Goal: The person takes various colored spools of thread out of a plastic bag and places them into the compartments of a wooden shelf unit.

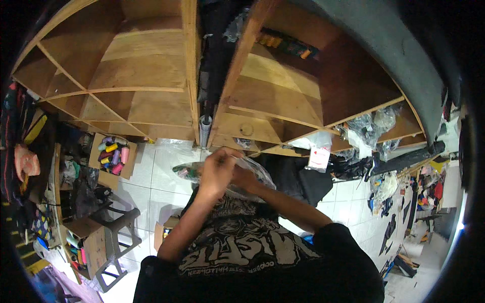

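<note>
My left hand and my right hand meet in front of my chest, at a clear plastic bag. The left one is closed, its fingers curled at the crumpled plastic, and partly covers the right. Fingers of my right hand look wrapped on the same bag, though their tips are hidden. Out to the left of my hands shows a bundle with green in it, under clear plastic; whether it belongs to the same bag I cannot tell.
Wooden shelving stands ahead, split by a dark gap. An open box of thread spools and a grey plastic stool are at left. Black material lies right of my hands, and plastic-wrapped items fill the right shelf's lower edge.
</note>
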`<state>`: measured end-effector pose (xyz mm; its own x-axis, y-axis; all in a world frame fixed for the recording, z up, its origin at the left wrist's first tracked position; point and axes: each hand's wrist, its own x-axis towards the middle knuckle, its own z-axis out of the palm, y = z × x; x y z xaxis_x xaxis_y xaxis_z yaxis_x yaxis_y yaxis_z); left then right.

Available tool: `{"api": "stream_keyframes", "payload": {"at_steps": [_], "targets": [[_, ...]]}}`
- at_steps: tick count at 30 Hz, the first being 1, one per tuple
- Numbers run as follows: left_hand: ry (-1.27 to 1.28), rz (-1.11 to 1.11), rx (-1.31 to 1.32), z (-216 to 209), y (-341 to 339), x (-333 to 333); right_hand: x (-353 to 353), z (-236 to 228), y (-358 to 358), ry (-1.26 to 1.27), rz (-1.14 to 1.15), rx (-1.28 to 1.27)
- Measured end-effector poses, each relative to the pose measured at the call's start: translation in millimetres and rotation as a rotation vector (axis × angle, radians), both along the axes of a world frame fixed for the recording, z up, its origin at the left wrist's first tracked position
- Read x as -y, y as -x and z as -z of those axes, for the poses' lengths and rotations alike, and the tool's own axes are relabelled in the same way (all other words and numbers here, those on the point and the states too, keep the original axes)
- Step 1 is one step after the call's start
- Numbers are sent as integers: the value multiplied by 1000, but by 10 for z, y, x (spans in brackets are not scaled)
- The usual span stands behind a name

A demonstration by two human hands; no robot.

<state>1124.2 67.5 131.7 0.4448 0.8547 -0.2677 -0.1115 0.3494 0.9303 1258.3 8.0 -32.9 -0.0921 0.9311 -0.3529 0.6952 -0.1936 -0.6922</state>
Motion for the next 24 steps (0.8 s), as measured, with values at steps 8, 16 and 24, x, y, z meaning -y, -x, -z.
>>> {"api": "stream_keyframes", "payload": {"at_steps": [8,16,24], "targets": [[199,-121,125,-47,110,-164,-94,-2148,-590,85,182,-353],[212,-121,132,-64,-37,-69,-1244,-2249,-1880,-513,529,356],[179,-229,75,11,72,-63,-1606,-1712,-2451,-539,446,498]]}}
